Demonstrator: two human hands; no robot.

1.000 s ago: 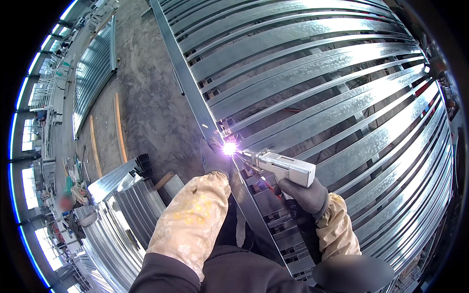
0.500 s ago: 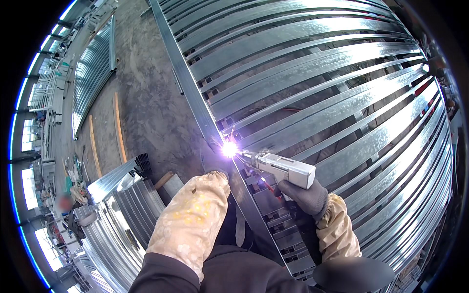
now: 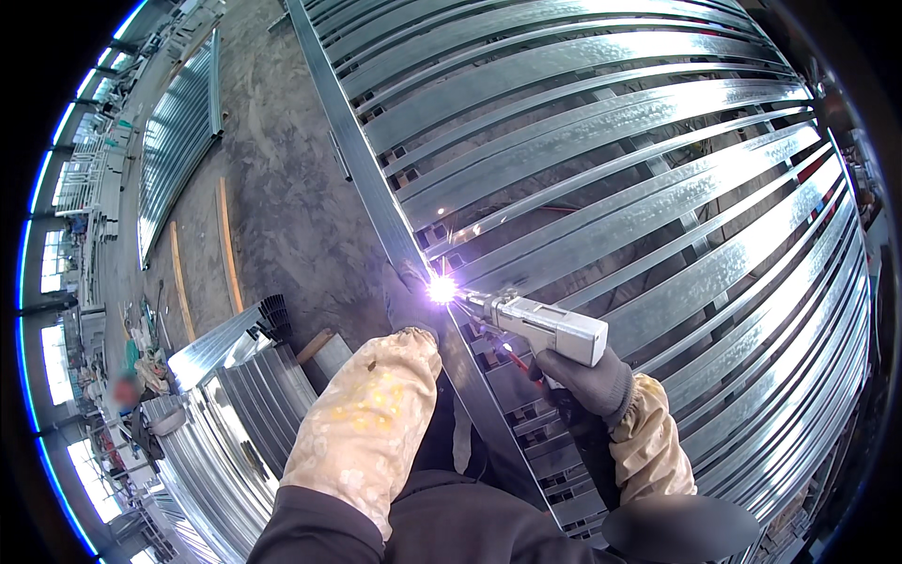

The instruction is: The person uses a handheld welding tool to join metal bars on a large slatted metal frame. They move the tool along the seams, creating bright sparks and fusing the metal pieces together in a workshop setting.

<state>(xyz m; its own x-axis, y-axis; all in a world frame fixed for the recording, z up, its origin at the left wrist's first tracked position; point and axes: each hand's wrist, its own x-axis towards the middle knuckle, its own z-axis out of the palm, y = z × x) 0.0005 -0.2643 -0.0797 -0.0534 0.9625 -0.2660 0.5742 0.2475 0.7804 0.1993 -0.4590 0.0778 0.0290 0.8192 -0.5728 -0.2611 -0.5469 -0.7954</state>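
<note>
Wrapped in a grey glove, my right hand [image 3: 587,381] is closed around a boxy silver welding torch [image 3: 554,327]. A bright violet-white arc [image 3: 442,289] burns at its tip, where a flat bar meets the side rail [image 3: 362,179] of a large slatted metal panel [image 3: 601,216]. My left hand [image 3: 407,301], in a dark glove beyond a pale stained sleeve, is beside the rail just left of the arc. Glare and shadow hide its fingers. From the torch a dark cable [image 3: 584,442] runs down along my right forearm.
Stacked metal profiles [image 3: 240,414] lie at the lower left, close to my left arm. Another slatted panel [image 3: 183,141] and two wooden strips [image 3: 230,244] rest on the concrete floor [image 3: 282,160]. Windows line the far left wall.
The slatted bars have shifted slightly in view. A few sparks now fly up and right of the arc; both hands and the torch stay nearly in place.
</note>
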